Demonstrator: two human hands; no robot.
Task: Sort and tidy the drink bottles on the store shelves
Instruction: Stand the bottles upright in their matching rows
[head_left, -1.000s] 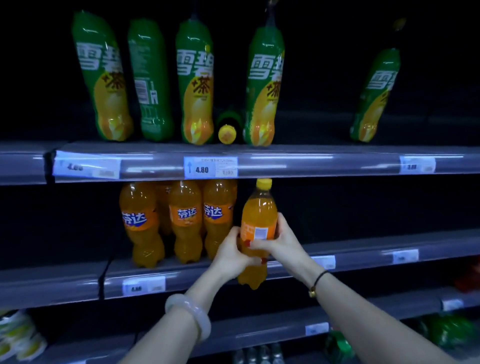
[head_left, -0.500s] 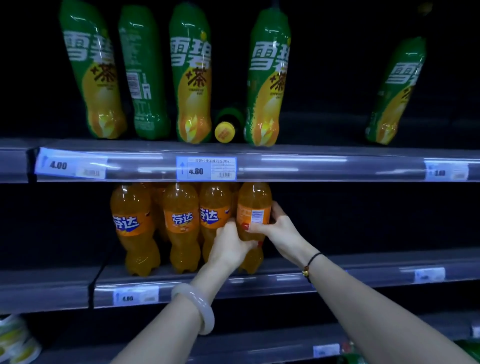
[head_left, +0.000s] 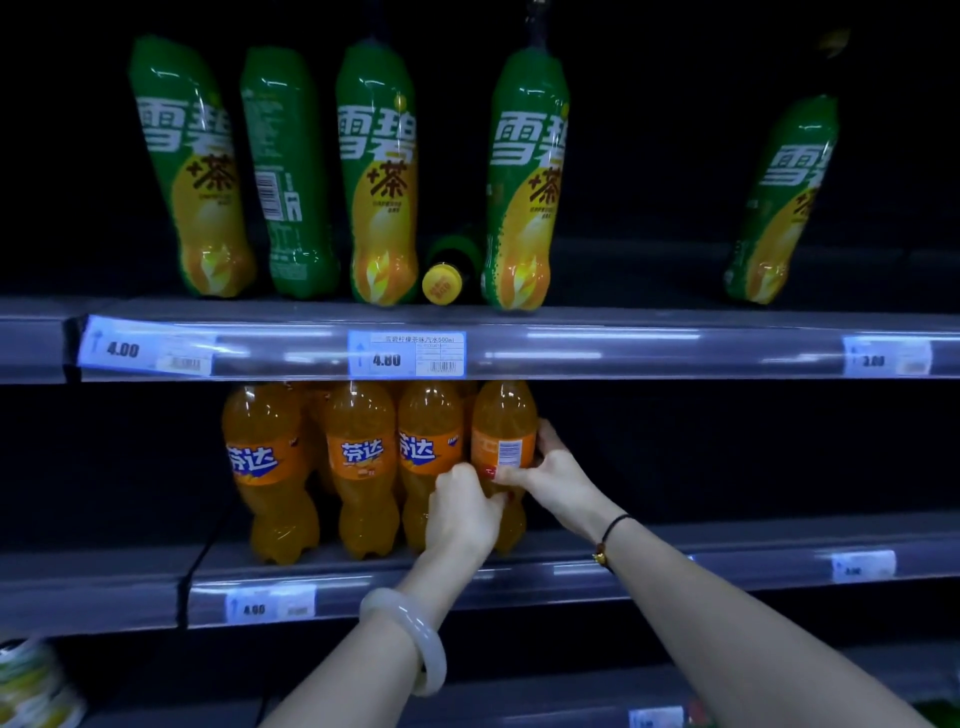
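While both arms reach forward, the left hand (head_left: 465, 512) and right hand (head_left: 550, 467) wrap fingers (head_left: 511, 475) around an orange bottle (head_left: 503, 431) upright on the dim middle shelf (head_left: 727, 564).

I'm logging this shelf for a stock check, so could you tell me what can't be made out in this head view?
- Caps of the orange bottles: hidden behind the upper shelf rail.
- Lower part of the held bottle: covered by the left hand and right hand.
- Lying bottle: only its yellow cap is clear, body lost in shadow.
- Right price tag: too blurred to read.
- Bottom-left packs: cut off by the frame edge.
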